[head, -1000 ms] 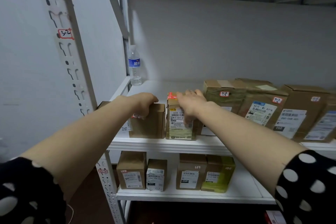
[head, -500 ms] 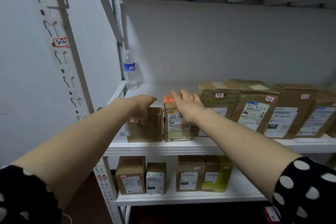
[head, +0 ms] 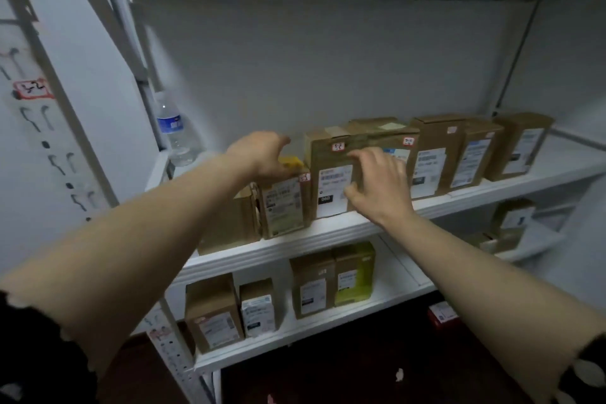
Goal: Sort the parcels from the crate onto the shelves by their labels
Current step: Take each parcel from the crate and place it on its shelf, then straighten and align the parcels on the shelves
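A small parcel (head: 283, 203) with yellow tape on its top is stood upright near the left end of the middle shelf (head: 328, 233), close to the front edge. It is touched on its right by a tall parcel (head: 328, 170) marked with a red-bordered sticker and a white shipping label. A plain brown parcel (head: 226, 229) is set just beside it on the left.

The top of the small parcel is covered by the left grip (head: 262, 154). Its fingers are hidden behind the parcel, so it cannot be told whether anything is clasped. The tall parcel is held at its right front edge by the right grip (head: 382, 188), with the fingers bent over the upper face and the thumb pressed lower down. Blur softens the detail there.

More labelled parcels (head: 433, 154) are lined up in a row to the right along the same shelf, each upright or slightly tilted. A water bottle (head: 172, 131) is stood at the back left corner.

On the lower shelf (head: 295, 334) four parcels (head: 311, 289) are arranged in two pairs, one of them green. A red-bordered tag (head: 32, 89) is stuck to the slotted post (head: 55, 115) on the left. Dark dotted sleeves (head: 39, 354) are seen at both forearms.
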Motion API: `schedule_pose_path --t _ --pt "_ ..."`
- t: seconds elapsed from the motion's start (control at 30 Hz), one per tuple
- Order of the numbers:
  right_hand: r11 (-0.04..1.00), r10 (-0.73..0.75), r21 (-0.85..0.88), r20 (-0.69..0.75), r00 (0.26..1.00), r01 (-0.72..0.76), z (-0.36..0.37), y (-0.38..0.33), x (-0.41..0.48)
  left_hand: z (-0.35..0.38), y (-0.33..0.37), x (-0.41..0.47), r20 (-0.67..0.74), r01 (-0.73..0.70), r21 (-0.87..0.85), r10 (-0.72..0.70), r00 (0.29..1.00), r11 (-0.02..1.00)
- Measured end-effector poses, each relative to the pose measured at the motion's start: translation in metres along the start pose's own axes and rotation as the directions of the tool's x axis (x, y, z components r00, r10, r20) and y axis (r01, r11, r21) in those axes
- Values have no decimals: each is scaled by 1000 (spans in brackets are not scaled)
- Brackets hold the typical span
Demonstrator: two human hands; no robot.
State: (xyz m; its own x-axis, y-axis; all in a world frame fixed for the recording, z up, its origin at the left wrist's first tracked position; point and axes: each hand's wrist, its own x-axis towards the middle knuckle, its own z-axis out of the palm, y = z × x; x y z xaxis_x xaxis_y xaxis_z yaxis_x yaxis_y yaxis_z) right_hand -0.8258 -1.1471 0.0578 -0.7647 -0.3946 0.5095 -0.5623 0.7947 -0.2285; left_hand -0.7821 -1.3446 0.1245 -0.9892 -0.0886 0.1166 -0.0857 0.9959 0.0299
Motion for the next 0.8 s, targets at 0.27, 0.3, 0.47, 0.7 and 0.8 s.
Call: schedule_pose_path --t 0.27,0.3,0.47,0.7,0.8 --pt "961 272 -90 176 946 -260 -72 83 -149 44 172 -64 26 -237 -131 242 970 963" --pt "944 327 -114 200 924 -309 -85 100 -178 53 203 -76 65 -279 -149 290 955 949" --pt "742 667 -123 236 707 -659 -165 187 -348 100 369 -151 222 -495 -175 523 822 851" --pt "377 926 -80 39 375 -923 -284 245 -553 122 582 -274 266 -739 -285 791 551 610" --pt "241 968 -35 -59 242 -970 -326 256 -616 123 663 -322 253 -829 -307 879 403 468"
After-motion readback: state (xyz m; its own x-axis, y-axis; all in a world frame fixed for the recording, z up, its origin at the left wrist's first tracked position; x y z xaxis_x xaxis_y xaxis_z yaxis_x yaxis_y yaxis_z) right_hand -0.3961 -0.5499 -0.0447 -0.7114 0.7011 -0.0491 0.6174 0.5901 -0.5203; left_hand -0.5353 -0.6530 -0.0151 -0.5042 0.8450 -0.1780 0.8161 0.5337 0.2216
